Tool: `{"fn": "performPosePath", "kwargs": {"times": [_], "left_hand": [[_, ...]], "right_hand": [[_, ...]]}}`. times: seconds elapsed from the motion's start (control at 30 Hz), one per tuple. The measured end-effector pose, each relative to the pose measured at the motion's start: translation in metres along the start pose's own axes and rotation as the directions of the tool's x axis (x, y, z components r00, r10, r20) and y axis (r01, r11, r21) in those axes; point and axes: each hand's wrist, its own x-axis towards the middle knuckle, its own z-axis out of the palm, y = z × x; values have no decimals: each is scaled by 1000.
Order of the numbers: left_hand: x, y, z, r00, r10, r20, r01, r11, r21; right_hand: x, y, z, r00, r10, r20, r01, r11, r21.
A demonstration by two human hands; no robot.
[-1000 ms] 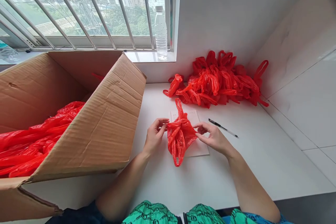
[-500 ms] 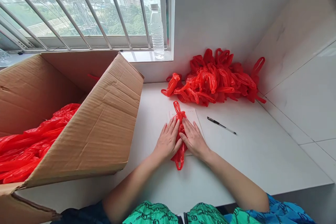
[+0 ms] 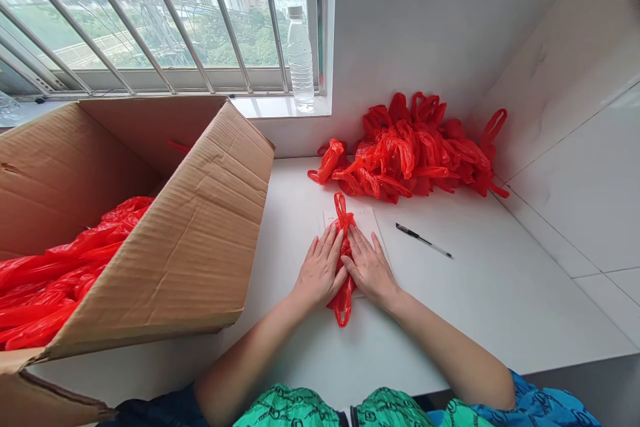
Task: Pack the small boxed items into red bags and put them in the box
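A red plastic bag (image 3: 343,303) lies lengthwise in front of me, a handle loop showing at its far end and another at its near end. My left hand (image 3: 321,265) rests flat on its left side, fingers stretched out. From the right, my right hand (image 3: 371,268) presses flat on the same bag, fingers extended. The thumbs come close together over the bag's middle, which is partly hidden. Under the bag and hands is a white sheet of paper (image 3: 369,219).
A big cardboard box (image 3: 195,227) with red bags (image 3: 75,267) inside stands at the left. A heap of red bags (image 3: 410,150) sits against the wall. A black pen (image 3: 424,240) lies on the white table (image 3: 480,307). A water bottle (image 3: 300,63) stands on the windowsill.
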Motion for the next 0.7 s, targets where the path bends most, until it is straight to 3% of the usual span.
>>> {"fn": "performPosePath", "kwargs": {"times": [0.27,0.43,0.6,0.7], "left_hand": [[0,-3,-6,1000,13,20,-10,990,-140],[-11,13,-30,983,-81,-165,50,981,-185],[-26,44,-40,987,-118,-107,113,992,-55],[-42,60,-61,991,-123,-47,120,991,-67]], "right_hand": [[0,2,-5,997,10,-79,0,991,136],[-8,6,-25,965,10,-261,82,938,338],[-29,-10,-47,951,-120,-284,278,732,622],[-42,-19,-54,930,-162,-330,352,649,674]]}}
